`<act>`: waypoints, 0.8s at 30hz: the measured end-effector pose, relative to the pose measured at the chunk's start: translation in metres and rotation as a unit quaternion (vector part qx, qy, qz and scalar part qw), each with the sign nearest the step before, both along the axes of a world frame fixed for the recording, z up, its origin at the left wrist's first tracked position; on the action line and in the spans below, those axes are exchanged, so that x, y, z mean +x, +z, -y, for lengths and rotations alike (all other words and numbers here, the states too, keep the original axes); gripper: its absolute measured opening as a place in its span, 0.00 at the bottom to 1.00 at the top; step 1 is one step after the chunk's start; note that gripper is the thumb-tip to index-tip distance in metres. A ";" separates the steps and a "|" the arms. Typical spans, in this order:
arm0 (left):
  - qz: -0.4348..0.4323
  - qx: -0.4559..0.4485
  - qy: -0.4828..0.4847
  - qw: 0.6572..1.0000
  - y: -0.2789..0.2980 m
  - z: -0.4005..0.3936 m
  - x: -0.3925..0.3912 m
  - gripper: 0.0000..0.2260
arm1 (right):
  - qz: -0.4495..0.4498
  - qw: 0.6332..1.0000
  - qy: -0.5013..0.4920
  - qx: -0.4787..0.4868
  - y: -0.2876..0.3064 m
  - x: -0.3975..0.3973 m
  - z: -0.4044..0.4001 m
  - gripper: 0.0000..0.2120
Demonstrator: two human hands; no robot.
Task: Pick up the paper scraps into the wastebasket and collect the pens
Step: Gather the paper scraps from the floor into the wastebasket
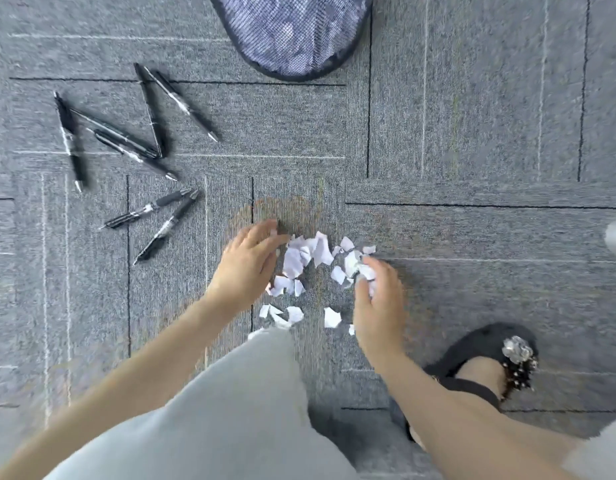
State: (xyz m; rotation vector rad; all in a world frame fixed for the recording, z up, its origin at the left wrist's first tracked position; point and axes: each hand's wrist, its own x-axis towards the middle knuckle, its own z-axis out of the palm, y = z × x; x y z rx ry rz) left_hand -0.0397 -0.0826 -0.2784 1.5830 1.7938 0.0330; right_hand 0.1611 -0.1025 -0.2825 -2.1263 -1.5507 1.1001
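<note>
Paper scraps (301, 261) lie on our carpet (472, 133); our left hand (247, 265) sweeps, fingers apart, our right hand (377, 303) clamps some. Pens (126, 140) untouched beside wastebasket (292, 36).

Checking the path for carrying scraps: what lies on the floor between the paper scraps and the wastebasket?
Nothing: in the head view, only bare grey carpet lies between the scraps and the wastebasket. The pens lie off to the left.

Soft, even daylight is falling across the grey carpet (472, 133), casting only faint shadows. Motion blur is smearing the whole frame, worst along the left edge and lower corners. Wide-angle distortion is bending the carpet seams outward. The white paper scraps (306, 254) are glaring slightly.
</note>
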 end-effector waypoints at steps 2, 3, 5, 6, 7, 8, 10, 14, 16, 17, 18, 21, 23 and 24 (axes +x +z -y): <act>0.008 -0.046 -0.026 0.999 0.019 -0.006 -0.002 0.18 | -0.044 0.995 0.080 0.044 0.008 -0.018 0.008 0.13; 0.002 -0.061 -0.028 0.998 0.030 -0.014 -0.005 0.19 | -0.051 0.993 0.087 0.062 0.009 -0.022 0.004 0.13; -0.023 -0.065 -0.010 0.998 0.054 -0.031 -0.016 0.18 | -0.040 0.991 0.102 0.080 0.011 -0.024 -0.015 0.13; -0.033 -0.062 0.005 0.998 0.064 -0.037 -0.023 0.18 | -0.025 0.988 0.132 0.079 0.012 -0.023 -0.028 0.14; -0.041 -0.060 0.019 0.997 0.072 -0.042 -0.028 0.17 | -0.011 0.981 0.176 0.076 0.013 -0.022 -0.042 0.15; -0.049 -0.066 0.033 0.996 0.077 -0.044 -0.034 0.17 | 0.002 0.970 0.230 0.073 0.013 -0.021 -0.057 0.15; -0.062 -0.089 0.067 0.992 0.081 -0.041 -0.044 0.16 | 0.030 0.932 0.352 0.075 0.016 -0.023 -0.085 0.15; -0.095 -0.139 0.167 0.971 0.073 -0.007 -0.038 0.15 | 0.061 0.838 0.538 0.068 0.017 -0.043 -0.119 0.16; -0.053 -0.129 0.334 0.932 0.060 0.028 -0.016 0.15 | 0.063 0.784 0.615 0.056 0.011 -0.055 -0.118 0.19; -0.030 -0.117 0.430 0.895 0.052 0.048 -0.003 0.15 | 0.060 0.758 0.647 0.049 0.008 -0.061 -0.115 0.21; -0.021 -0.110 0.517 0.849 0.043 0.067 0.011 0.15 | 0.056 0.740 0.669 0.046 0.005 -0.066 -0.111 0.22; -0.022 -0.105 0.702 0.704 0.016 0.109 0.058 0.17 | 0.048 0.724 0.685 0.071 -0.003 -0.072 -0.105 0.21; 0.042 -0.075 0.772 0.630 0.010 0.113 0.087 0.17 | 0.045 0.730 0.676 0.088 -0.007 -0.069 -0.100 0.19; 0.060 -0.054 0.783 0.616 0.008 0.110 0.098 0.16 | 0.048 0.734 0.671 0.092 -0.009 -0.065 -0.098 0.19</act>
